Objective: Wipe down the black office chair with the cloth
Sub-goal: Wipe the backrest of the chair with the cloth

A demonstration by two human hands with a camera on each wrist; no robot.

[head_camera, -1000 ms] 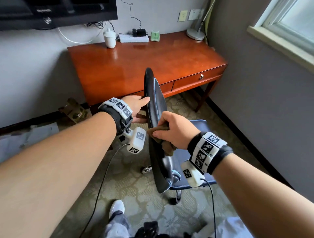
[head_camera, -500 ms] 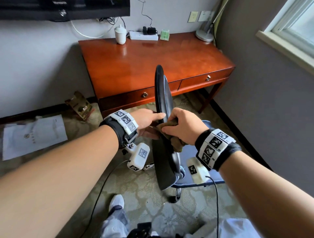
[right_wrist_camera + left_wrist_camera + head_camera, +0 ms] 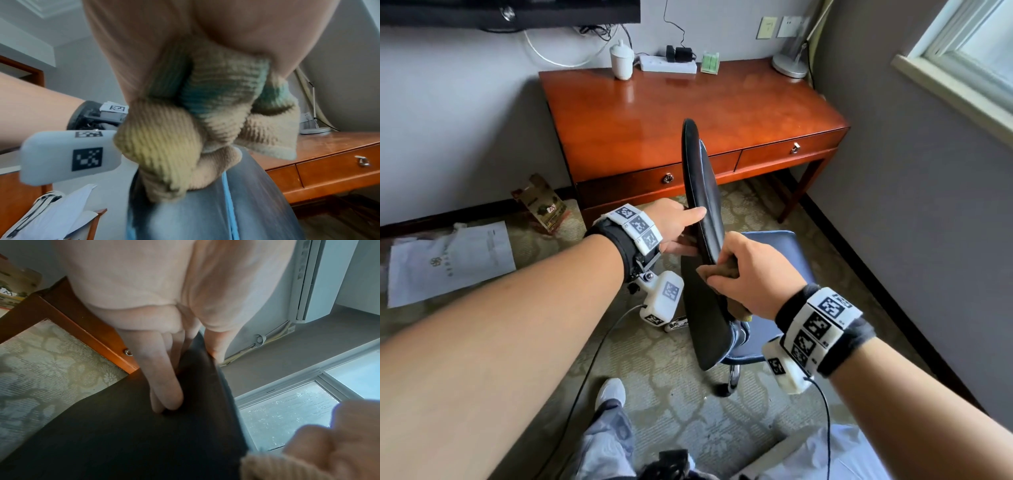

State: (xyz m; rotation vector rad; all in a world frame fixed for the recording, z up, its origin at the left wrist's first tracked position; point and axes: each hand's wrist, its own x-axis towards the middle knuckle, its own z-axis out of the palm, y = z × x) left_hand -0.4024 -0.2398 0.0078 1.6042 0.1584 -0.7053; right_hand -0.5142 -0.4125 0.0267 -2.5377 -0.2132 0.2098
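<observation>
Office chair (image 3: pixel 702 246), black-backed, stands edge-on in front of a reddish wooden desk (image 3: pixel 688 113), its blue seat (image 3: pixel 770 250) turned toward the window wall. At far left, sheets of white paper (image 3: pixel 452 260) and a tilted cardboard packet (image 3: pixel 539 202) lie on the patterned carpet (image 3: pixel 664 377). A person's left hand (image 3: pixel 676 228) clamps the backrest edge: the thumb lies over the near rim while the fingers (image 3: pixel 162 382), held straight and close together, press flat against the dark rear face. To the right, the right hand (image 3: pixel 753 274) grips a bunched tan knitted cloth (image 3: pixel 205 116), fingers curled tightly around it, and holds the wad against the backrest's front face, just below the left hand. Both wrists wear black bands with white marker blocks. On the desk behind, from left, stand a white lidded cup (image 3: pixel 621 61), a power strip (image 3: pixel 667 65), a small green box (image 3: pixel 710 63) and a lamp base (image 3: pixel 789 65).
</observation>
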